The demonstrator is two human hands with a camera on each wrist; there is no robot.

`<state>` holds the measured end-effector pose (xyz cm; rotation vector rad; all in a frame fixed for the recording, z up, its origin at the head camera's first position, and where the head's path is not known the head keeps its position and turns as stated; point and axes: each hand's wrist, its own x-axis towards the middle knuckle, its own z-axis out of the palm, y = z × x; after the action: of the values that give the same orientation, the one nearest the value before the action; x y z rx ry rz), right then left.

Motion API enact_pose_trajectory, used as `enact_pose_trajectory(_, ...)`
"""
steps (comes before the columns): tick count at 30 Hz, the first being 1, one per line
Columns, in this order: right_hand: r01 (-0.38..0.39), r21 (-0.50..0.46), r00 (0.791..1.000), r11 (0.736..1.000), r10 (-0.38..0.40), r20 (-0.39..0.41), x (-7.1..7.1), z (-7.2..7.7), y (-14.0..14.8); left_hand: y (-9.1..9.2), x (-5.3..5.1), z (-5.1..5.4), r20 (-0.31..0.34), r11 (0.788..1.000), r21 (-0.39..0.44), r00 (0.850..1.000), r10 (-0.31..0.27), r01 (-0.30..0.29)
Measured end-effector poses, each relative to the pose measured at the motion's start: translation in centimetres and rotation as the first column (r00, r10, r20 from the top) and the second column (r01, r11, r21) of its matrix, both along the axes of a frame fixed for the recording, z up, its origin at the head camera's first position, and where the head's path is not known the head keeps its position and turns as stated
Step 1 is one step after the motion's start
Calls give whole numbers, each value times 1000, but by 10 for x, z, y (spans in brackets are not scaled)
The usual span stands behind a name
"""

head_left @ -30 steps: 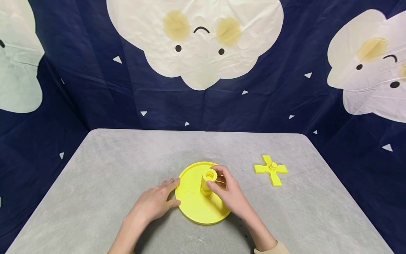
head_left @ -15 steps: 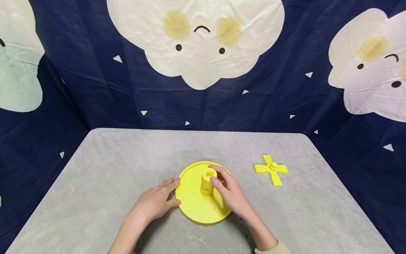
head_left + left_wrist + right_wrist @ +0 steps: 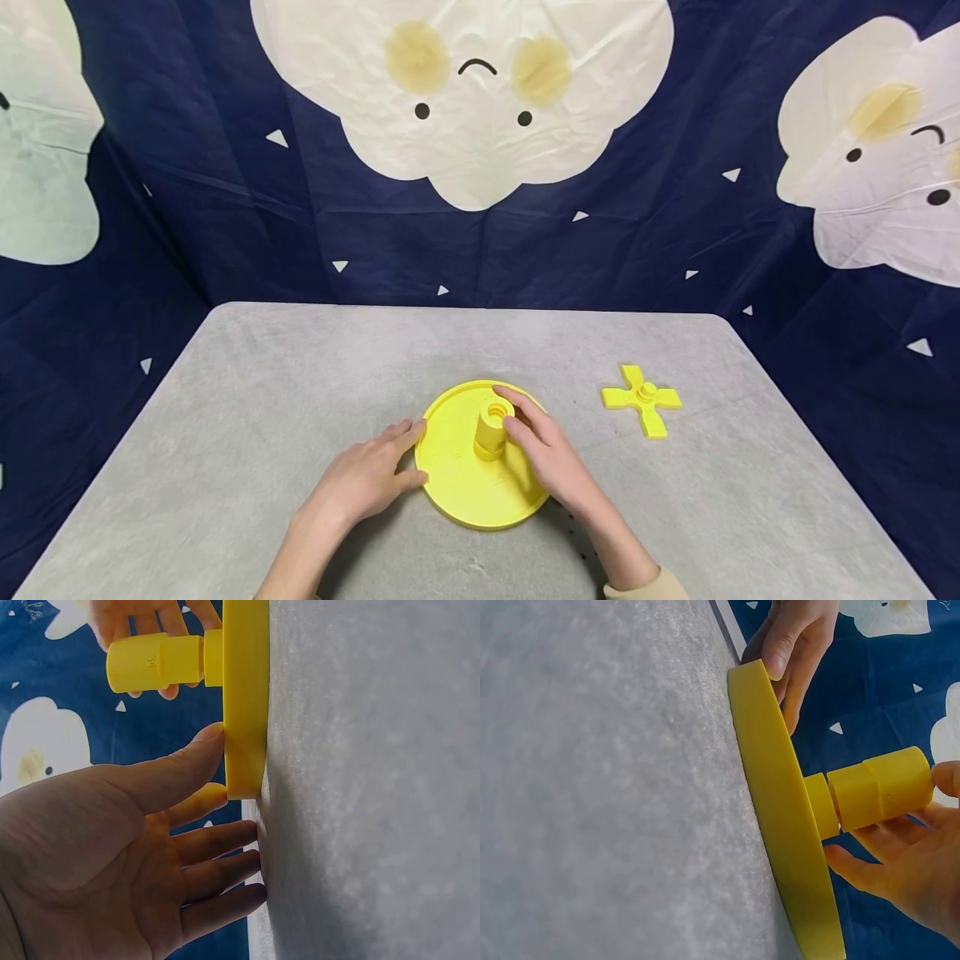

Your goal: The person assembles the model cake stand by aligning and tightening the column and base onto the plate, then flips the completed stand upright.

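One upright yellow cylinder [image 3: 491, 435], hollow-topped

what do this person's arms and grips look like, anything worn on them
Left grip and right grip are bare human hands, no gloves or rings visible. The right arm is bare up to a plain beige sleeve; the left sleeve is almost out of frame.

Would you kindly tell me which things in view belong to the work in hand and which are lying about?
In the work:
yellow round tray, its rim touched by the left hand
yellow hollow post, standing on the tray, with the right hand about it

Lying about:
yellow cross-shaped piece, untouched on the table, though its matching colour hints it may belong
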<state>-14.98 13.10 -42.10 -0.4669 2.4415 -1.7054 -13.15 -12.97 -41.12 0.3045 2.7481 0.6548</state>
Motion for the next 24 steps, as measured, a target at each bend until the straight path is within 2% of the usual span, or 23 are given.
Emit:
enact_pose_trajectory(5, 8, -23, 1000, 1000, -7, 29, 0, 0, -1, 0, 0, 0, 3, 1000, 0, 1000, 2, -2)
enact_pose_trajectory(16, 99, -14, 995, 995, -99, -5, 2, -3, -4, 0, 0, 1, 14, 1000, -2, 1000, 3, -3)
enact_pose_trajectory(19, 81, -10, 996, 997, -81, -20, 1, -2, -3, 0, 0, 1, 6, 1000, -2, 1000, 5, -5)
enact_pose_trajectory(24, 6, -23, 1000, 1000, -6, -19, 0, -1, -1, 0, 1, 0, -6, 1000, 4, 1000, 8, -8)
